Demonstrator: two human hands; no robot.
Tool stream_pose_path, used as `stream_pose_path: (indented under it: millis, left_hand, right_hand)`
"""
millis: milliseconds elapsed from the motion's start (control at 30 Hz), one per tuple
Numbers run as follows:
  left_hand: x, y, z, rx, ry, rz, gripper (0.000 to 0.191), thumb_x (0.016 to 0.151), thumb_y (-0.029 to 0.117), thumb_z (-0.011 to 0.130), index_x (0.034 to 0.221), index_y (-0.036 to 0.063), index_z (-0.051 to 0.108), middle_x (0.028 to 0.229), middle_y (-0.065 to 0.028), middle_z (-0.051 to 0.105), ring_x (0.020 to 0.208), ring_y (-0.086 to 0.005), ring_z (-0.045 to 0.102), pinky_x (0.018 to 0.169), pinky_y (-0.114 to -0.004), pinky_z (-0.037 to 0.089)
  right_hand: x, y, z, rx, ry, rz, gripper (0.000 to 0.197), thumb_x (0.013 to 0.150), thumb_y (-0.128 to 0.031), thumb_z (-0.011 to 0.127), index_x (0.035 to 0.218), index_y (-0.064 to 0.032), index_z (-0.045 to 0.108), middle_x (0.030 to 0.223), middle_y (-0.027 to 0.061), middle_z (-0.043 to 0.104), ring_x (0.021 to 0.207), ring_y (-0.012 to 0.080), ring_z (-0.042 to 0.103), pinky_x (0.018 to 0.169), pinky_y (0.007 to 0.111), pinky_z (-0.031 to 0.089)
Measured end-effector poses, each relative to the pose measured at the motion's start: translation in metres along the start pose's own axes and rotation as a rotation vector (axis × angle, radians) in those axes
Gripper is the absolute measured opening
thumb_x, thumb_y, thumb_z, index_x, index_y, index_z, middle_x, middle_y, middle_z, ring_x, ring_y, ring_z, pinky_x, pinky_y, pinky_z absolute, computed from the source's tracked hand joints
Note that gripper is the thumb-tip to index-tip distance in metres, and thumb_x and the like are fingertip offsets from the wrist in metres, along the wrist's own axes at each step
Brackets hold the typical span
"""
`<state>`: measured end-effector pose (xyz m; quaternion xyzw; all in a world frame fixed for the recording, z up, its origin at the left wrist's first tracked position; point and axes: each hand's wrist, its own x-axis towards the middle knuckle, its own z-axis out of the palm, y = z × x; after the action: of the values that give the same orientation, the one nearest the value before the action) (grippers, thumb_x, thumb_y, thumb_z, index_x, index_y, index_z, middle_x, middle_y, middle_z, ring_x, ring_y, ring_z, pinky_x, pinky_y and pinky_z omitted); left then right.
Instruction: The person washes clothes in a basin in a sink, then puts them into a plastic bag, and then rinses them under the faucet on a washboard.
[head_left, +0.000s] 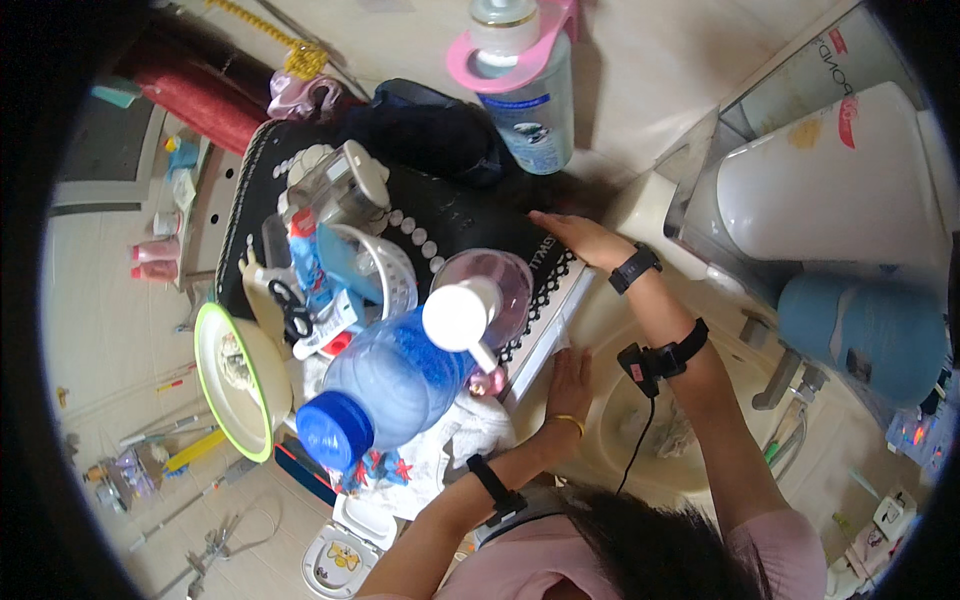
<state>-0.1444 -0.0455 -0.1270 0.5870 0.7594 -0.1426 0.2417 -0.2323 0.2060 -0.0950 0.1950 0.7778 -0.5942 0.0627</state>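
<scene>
My right hand (581, 238) lies with its fingers stretched out at the corner of a black cover (457, 202) with a white dotted border. The hand holds nothing that I can see. Lower down, my left hand (568, 386) has its fingers extended beside the white edge (550, 337) under that cover, seemingly touching it. Below and right of both hands is a cream wash basin (600, 442), where a pale wet cloth (675, 435) rests. A clear pinkish tub (491, 289), a white cup with a handle (455, 319) and a large blue-capped bottle (397, 382) stand near my left hand.
A white perforated basket (394, 274) holds toiletries and black-handled scissors (291, 309). A green-rimmed bowl (281, 390) is left of it. A pump bottle (536, 127) sits in a pink wall holder. The basin tap (776, 382) and a blue container (855, 337) are at the right.
</scene>
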Motion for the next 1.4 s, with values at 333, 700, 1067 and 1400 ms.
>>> stream_pose_path:
  millis: [333,700,1067,1400]
  left_hand:
    - [-0.014,-0.034,-0.111,-0.237,-0.109,0.159,0.071,0.085,0.04,0.053,0.141,0.0047,0.025,0.146,-0.019,0.024,0.137,-0.0294,0.02,0.112,-0.042,0.01]
    - [-0.029,-0.079,-0.123,0.218,0.322,0.467,0.048,0.084,0.03,0.053,0.124,0.0026,0.05,0.142,-0.0158,0.032,0.137,-0.0252,0.018,0.113,-0.036,0.011]
    - [-0.036,-0.087,-0.126,-0.146,0.28,0.466,0.052,0.079,0.034,0.058,0.123,0.0074,0.052,0.135,-0.0105,0.042,0.133,-0.0225,0.027,0.113,-0.038,0.011]
    - [-0.036,-0.083,-0.133,-0.271,0.36,0.532,0.047,0.078,0.027,0.06,0.121,0.0089,0.054,0.127,-0.0096,0.049,0.127,-0.0233,0.037,0.112,-0.04,0.018]
  right_hand:
    - [0.022,-0.024,-0.011,0.003,0.35,0.068,0.05,0.087,-0.038,0.05,0.112,0.0054,0.056,0.116,0.0278,0.054,0.11,0.0379,0.051,0.094,0.039,0.04]
    - [0.129,0.052,-0.016,-0.477,-0.258,0.223,0.036,0.087,-0.025,0.049,0.108,0.0027,0.061,0.1,0.0115,0.064,0.09,0.0209,0.057,0.08,0.034,0.043]
    - [0.038,-0.06,0.003,0.605,0.123,0.153,0.03,0.082,-0.025,0.065,0.1,-0.0008,0.066,0.093,0.0066,0.066,0.081,0.0123,0.06,0.075,0.024,0.046]
    - [-0.066,-0.088,0.019,0.568,0.697,-0.016,0.04,0.072,-0.005,0.067,0.11,-0.0013,0.054,0.075,0.0018,0.058,0.065,0.0088,0.052,0.059,0.024,0.044]
